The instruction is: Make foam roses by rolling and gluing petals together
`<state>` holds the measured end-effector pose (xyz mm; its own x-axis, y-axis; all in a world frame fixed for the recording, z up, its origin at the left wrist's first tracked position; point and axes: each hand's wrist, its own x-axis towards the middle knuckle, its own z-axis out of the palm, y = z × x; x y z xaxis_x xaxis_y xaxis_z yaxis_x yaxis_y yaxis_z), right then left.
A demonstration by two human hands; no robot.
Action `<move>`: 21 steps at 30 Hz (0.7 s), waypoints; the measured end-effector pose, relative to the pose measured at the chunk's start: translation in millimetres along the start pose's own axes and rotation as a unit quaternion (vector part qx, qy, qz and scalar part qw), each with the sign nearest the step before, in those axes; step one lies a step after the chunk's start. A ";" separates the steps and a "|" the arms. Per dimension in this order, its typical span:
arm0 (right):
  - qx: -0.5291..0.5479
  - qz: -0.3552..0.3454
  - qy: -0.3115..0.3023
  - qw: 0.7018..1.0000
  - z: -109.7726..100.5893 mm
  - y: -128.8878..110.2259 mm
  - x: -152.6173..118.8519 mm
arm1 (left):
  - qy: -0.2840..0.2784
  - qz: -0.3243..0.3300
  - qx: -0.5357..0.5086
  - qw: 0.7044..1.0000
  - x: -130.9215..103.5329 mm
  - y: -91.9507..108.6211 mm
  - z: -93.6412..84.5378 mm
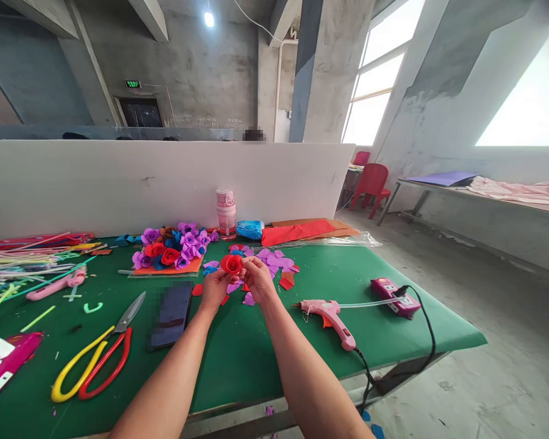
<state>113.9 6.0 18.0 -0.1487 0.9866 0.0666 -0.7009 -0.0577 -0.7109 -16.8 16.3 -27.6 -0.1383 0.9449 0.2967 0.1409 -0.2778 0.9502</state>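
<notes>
A small red flower (231, 264) is held up over the green table. My left hand (216, 286) grips it from below, fingers closed round its base. My right hand (256, 277) is closed at the flower's right edge, fingertips pinched against it. Loose purple petals (274, 261) and a few red and blue ones lie around and behind both hands. Beyond my left hand, finished purple, red and blue flowers (169, 256) are heaped on an orange sheet (190, 267). A pink glue gun (327, 311) lies to the right of my right hand.
Scissors (119, 341), a dark phone (171, 314) and colored sticks (22, 262) lie on the left. A pink bottle (226, 213), blue packet (250, 229) and red sheet (297, 231) line the back by a white partition (165, 183). A pink power strip (396, 297) with a black cord is right.
</notes>
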 end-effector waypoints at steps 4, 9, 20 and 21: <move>0.011 0.000 0.033 0.999 -0.5 -2.4 1.1 | 0.015 0.002 0.001 1.000 2.4 -3.4 -1.1; -0.011 0.016 0.029 0.999 -1.7 0.9 3.1 | 0.060 0.003 0.010 0.998 6.5 -9.1 -6.4; -0.051 0.028 -0.013 0.998 -0.7 6.3 1.2 | 0.052 0.019 0.025 0.998 4.7 -6.2 -7.5; -0.053 0.028 -0.016 0.998 -0.7 6.0 0.9 | 0.051 0.020 0.026 0.998 4.6 -6.3 -7.5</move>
<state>110.0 6.6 13.4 -0.2087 0.9769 0.0459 -0.6136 -0.0942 -0.7840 -25.7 21.0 -31.6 -0.2299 0.9101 0.3448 0.1982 -0.3031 0.9321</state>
